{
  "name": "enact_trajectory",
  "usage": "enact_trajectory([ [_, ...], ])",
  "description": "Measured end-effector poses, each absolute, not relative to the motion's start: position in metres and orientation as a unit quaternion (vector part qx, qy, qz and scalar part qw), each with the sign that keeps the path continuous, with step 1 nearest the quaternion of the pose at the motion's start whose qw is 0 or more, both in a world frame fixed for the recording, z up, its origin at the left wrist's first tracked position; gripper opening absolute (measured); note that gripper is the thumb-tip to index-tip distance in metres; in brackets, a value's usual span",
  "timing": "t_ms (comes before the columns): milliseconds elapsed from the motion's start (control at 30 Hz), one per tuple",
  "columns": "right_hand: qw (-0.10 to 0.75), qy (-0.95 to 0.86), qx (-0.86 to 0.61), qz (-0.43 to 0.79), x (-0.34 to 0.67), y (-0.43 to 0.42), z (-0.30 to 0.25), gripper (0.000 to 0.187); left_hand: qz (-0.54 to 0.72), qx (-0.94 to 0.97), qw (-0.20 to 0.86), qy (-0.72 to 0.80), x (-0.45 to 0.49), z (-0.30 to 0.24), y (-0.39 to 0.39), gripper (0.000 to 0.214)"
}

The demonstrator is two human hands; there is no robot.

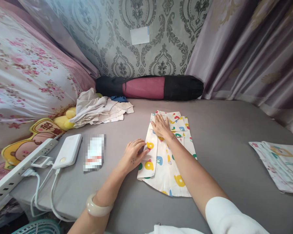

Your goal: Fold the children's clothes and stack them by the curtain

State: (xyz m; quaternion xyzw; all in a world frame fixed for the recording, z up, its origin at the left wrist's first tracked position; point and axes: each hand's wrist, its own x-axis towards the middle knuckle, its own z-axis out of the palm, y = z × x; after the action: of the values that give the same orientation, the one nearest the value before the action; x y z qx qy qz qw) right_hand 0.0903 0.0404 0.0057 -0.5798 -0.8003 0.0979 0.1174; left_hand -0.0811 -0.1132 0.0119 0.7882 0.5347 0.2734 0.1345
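And here's the right hand, flat, fingers spread across the upper part of the patterned shirt, which lies partly folded mid-way across the grey surface! Down at the shirt's left edge, the left hand curls loosely; whether it pinches fabric, I can't tell. Folded cloths lie well right.

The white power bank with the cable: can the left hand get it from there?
Probably yes. The left hand only touches the edge of the patterned shirt, and just a flat, blurred item lies between it and the power bank, low enough to reach over.
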Motion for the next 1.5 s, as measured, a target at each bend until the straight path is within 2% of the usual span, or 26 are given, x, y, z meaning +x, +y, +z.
enact_trajectory([
  [200, 0.053, -0.806, -0.579, 0.115, 0.089, 0.044, 0.006, 0.07, 0.272, 0.793, 0.137, 0.528, -0.08, 0.012, -0.114, 0.028],
  [500, 0.081, -0.808, -0.576, 0.091, 0.082, 0.037, 0.007, 0.066, 0.269, 0.795, 0.138, 0.527, -0.081, 0.008, -0.112, 0.028],
  [1000, 0.085, -0.801, -0.578, 0.134, 0.077, 0.029, 0.005, 0.067, 0.263, 0.798, 0.129, 0.526, -0.082, 0.008, -0.113, 0.027],
  [1133, 0.11, -0.785, -0.602, 0.093, 0.084, 0.031, 0.005, 0.067, 0.271, 0.801, 0.123, 0.519, -0.081, 0.006, -0.112, 0.027],
  [1500, 0.057, -0.775, -0.623, 0.087, 0.088, 0.034, -0.004, 0.067, 0.27, 0.804, 0.125, 0.516, -0.08, 0.006, -0.113, 0.027],
])
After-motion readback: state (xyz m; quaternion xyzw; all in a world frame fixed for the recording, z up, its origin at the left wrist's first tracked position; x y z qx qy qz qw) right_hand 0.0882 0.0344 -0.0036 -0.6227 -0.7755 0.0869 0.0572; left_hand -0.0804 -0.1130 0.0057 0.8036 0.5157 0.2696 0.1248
